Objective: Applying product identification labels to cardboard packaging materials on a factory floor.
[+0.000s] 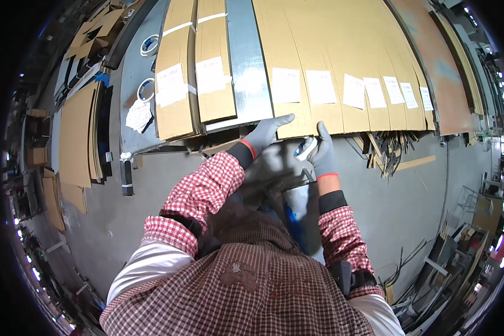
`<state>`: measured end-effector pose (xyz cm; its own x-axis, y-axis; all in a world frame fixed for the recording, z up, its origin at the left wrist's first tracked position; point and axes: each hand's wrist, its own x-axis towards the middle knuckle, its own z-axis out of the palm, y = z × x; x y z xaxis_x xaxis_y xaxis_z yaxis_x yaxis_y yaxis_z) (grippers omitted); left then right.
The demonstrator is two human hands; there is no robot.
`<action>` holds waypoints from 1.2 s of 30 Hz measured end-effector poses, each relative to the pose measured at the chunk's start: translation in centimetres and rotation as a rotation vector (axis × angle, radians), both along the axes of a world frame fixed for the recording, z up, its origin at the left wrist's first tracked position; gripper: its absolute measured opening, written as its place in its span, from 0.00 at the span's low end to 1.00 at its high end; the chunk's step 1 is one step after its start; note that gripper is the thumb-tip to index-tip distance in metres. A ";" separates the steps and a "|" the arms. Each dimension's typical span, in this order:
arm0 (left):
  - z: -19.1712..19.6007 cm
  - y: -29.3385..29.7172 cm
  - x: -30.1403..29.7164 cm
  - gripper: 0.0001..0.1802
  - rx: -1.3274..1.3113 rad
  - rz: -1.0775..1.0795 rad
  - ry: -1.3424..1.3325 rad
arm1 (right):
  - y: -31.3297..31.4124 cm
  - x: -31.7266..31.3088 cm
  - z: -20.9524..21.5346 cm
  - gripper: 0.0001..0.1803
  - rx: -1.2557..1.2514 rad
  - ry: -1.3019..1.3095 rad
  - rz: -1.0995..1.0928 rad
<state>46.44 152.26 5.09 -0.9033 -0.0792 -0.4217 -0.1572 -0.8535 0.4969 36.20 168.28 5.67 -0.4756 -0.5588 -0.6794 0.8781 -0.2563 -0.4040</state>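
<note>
The leftmost cardboard strip (283,56) of the labelled row lies on the table, its near end by both gloved hands. The left hand (266,134) is at that strip's near left corner, one digit resting over the edge; whether it grips I cannot tell, its other fingers being partly hidden. The right hand (322,151), thumb raised against the near edge, is closed around one small white-and-blue object (304,149) just below the strip. Seven white papers (321,87) run across the row, one on the strip itself and six to its right. To its left, past a bare grey stretch of table (246,61), lie two strapped cardboard bundles (176,120) with one white paper each; farther left are two tape rolls (149,45) and one crumpled paper (139,116). Right of the strip, beyond the row, lies one rust-coloured panel (411,28). Below and to its right, a heap of thin offcuts (395,151), too tangled to count, clutters the floor (386,213). Far left of the strip, large cardboard sheets (78,134) lean together.
</note>
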 end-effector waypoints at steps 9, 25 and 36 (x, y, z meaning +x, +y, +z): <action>-4.3 15.3 9.5 0.29 -0.337 -0.160 -0.135 | 12.2 2.6 7.4 0.21 0.375 0.469 0.933; 14.2 8.4 13.8 0.29 -0.756 -0.205 0.076 | 6.5 8.2 18.3 0.20 -0.015 1.452 1.456; -2.5 5.5 9.6 0.17 -1.278 -0.607 0.103 | 9.0 -3.4 -4.2 0.20 0.353 1.222 1.350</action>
<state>56.02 157.78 2.58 -0.9562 0.0557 -0.2873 -0.2472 0.3717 0.8948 32.76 177.25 1.46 -0.1382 -0.8558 -0.4986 -0.3946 0.5093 -0.7648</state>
